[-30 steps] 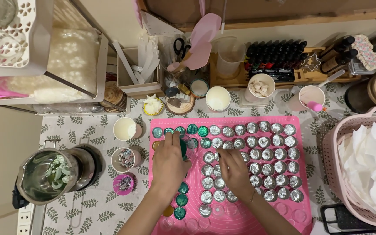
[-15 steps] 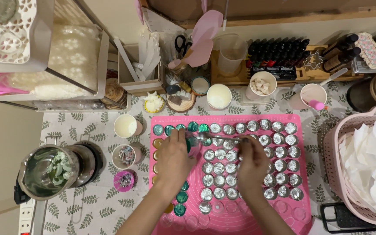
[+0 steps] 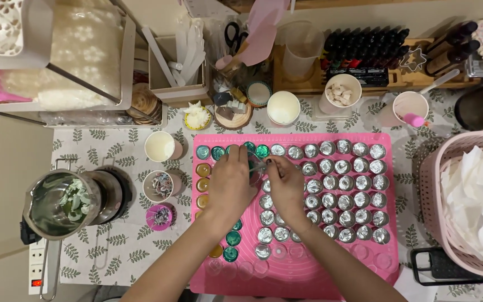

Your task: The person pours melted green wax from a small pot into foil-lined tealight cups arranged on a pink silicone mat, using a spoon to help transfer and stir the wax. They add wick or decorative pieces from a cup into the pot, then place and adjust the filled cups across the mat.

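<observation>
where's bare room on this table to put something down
Free: the leaf-print cloth left of the pink mat, below the steel pot. Crowded: the silver cups and the back row of containers.

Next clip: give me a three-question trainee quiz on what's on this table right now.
1. True or false: both hands meet over the upper left part of the pink mat.
2. Multiple choice: the steel pot stands A) left of the mat, B) on the mat, C) inside the pink basket.
3. What colour are the filled cups beside the left hand, unlike the silvery cups beyond the right hand?

Key: 1 true; 2 A; 3 green.
</observation>
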